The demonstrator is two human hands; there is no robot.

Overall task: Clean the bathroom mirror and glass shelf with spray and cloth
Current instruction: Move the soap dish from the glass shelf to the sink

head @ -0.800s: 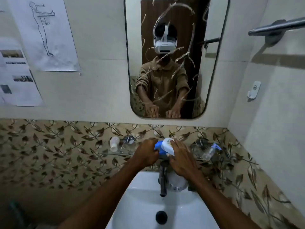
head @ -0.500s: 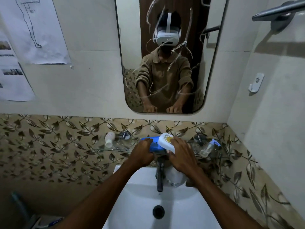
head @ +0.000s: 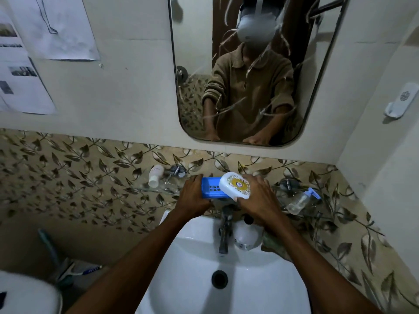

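Note:
The mirror (head: 254,71) hangs on the wall ahead, streaked with white smears. Below it a glass shelf (head: 158,189) runs along the leaf-patterned tiles. My left hand (head: 192,196) grips a blue soap dish (head: 212,190) over the shelf's middle. My right hand (head: 256,196) holds a white oval box with a gold label (head: 235,184), tilted against the dish. A clear spray bottle with a blue nozzle (head: 302,199) lies on the shelf's right end. A greenish cloth (head: 274,244) sits on the basin's right rim, partly under my right forearm.
A small white bottle (head: 155,175) lies on the shelf's left part. The white basin (head: 204,257) with a dark tap (head: 224,232) and a white round container (head: 247,236) is below. Papers (head: 56,28) hang on the left wall. A toilet lid (head: 25,295) shows bottom left.
The view has tilted down and drawn closer. Both hands still hold the blue dish and white box, which look slightly raised from the shelf.

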